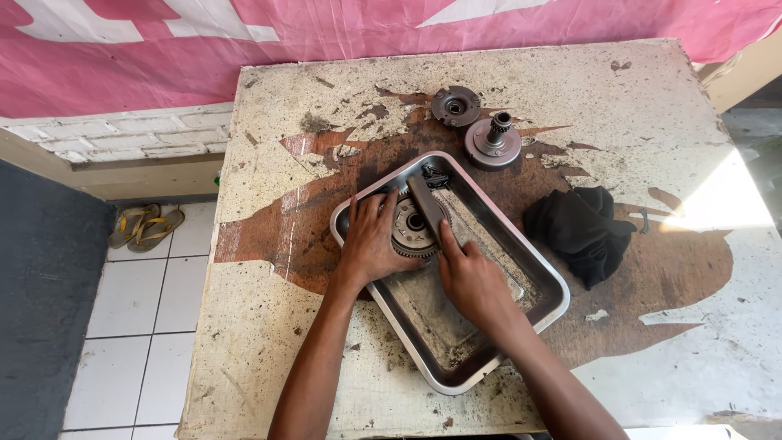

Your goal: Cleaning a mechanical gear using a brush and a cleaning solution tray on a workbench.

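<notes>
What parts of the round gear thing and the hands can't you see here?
- Toothed gear, head view: left side hidden under the left hand.
- Flat bar: lower end hidden by the right hand.
- Metal tray: bottom partly hidden by both arms.
</notes>
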